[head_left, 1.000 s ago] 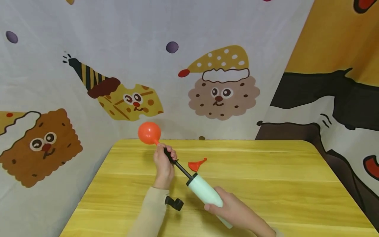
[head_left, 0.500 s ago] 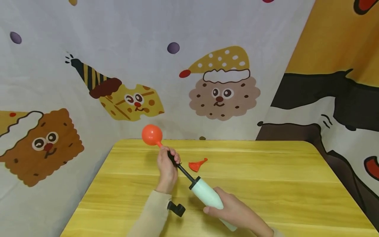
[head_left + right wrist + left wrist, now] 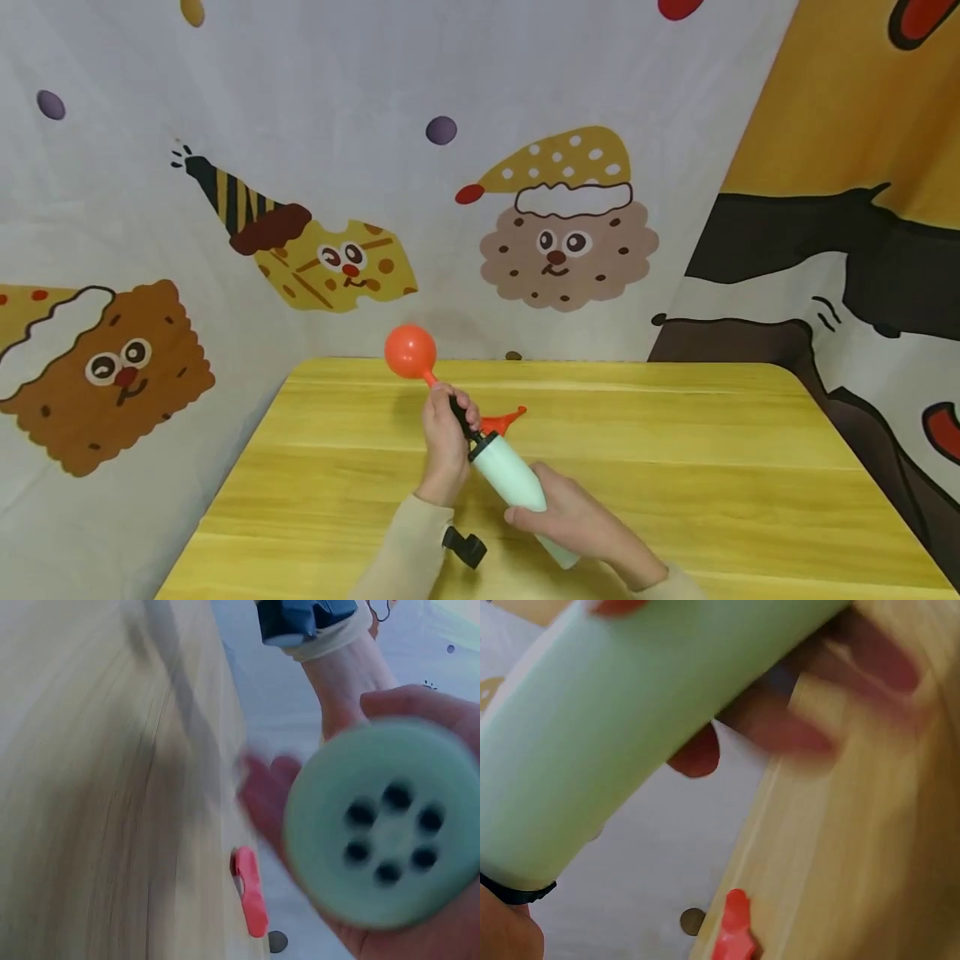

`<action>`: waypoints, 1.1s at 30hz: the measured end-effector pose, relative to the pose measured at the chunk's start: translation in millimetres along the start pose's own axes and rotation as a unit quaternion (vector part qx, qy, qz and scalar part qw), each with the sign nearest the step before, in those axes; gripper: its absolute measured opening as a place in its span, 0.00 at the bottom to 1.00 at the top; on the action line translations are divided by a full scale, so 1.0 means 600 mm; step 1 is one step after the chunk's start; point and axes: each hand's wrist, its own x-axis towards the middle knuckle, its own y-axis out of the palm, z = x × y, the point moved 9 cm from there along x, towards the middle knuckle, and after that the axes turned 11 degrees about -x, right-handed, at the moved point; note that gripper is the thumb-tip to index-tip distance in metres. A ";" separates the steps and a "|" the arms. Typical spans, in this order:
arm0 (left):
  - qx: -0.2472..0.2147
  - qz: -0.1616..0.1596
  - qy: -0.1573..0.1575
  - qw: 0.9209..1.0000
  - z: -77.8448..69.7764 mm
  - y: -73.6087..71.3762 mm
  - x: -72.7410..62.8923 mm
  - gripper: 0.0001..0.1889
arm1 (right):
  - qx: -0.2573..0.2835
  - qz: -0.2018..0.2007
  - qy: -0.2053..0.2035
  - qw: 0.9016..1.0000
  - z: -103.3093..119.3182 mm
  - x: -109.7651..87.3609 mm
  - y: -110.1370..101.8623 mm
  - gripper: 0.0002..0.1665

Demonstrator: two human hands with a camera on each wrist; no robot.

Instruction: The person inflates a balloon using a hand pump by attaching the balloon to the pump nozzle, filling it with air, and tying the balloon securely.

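A mint-green balloon pump [image 3: 510, 475] slants across the middle of the head view above the table. My left hand [image 3: 446, 433] grips its black handle end, where the neck of a small inflated orange-red balloon [image 3: 410, 352] meets it. The right hand [image 3: 573, 512] holds the green barrel lower down, thumb across the near side. In the right wrist view the barrel's round end [image 3: 386, 825] shows several dark holes. A flat, uninflated red balloon [image 3: 504, 422] lies on the table behind the pump, partly hidden by it.
The wood-grain table [image 3: 712, 483] spans the lower view. A cartoon-printed cloth [image 3: 360, 125] hangs behind its far edge. A black wrist mount [image 3: 465, 547] sticks out from the left sleeve.
The black rod between handle and barrel has slid nearly all the way into the barrel. My left hand and the balloon have moved right and down, closer to the barrel.
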 end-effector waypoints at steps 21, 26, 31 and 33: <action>-0.023 -0.054 0.010 0.998 -0.025 -0.037 0.041 0.16 | -0.049 0.013 0.010 0.999 -0.036 -0.057 -0.004 0.30; -0.009 -0.022 0.001 1.000 -0.011 -0.016 0.019 0.16 | -0.039 0.003 0.006 0.999 -0.027 -0.041 -0.003 0.31; -0.004 -0.002 -0.022 1.000 0.010 0.003 -0.007 0.16 | -0.010 -0.001 -0.008 1.000 -0.006 -0.015 -0.006 0.35; -0.003 0.000 -0.024 1.000 0.014 0.005 -0.012 0.16 | 0.004 0.002 -0.010 1.000 0.000 -0.008 -0.004 0.37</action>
